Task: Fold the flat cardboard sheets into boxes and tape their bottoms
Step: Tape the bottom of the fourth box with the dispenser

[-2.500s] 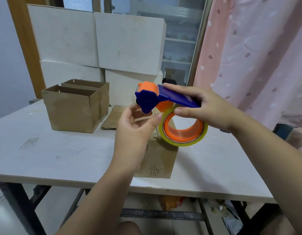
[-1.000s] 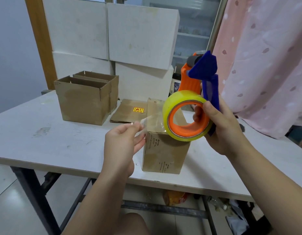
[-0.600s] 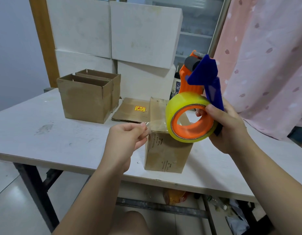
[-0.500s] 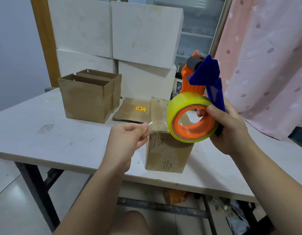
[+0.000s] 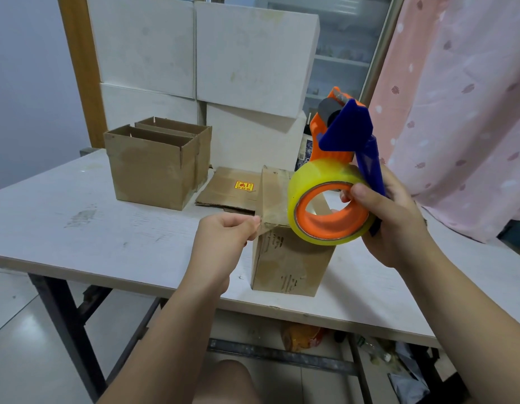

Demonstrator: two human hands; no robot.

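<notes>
White surface (image 5: 107,228): left grip (image 5: 226,231) pinching tape end (image 5: 271,225), now drawn lower toward box (image 5: 287,258) corner just beside it; right grip (image 5: 390,217) clasps dispenser (image 5: 340,147). Bottom taping likely starting.

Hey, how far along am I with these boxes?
Done: two folded boxes stand back left. In hand: left hand pinches the tape end pulled from the tape dispenser the right hand grips, over the third box. Left: tape it down, then fold the flat sheet behind.
</notes>
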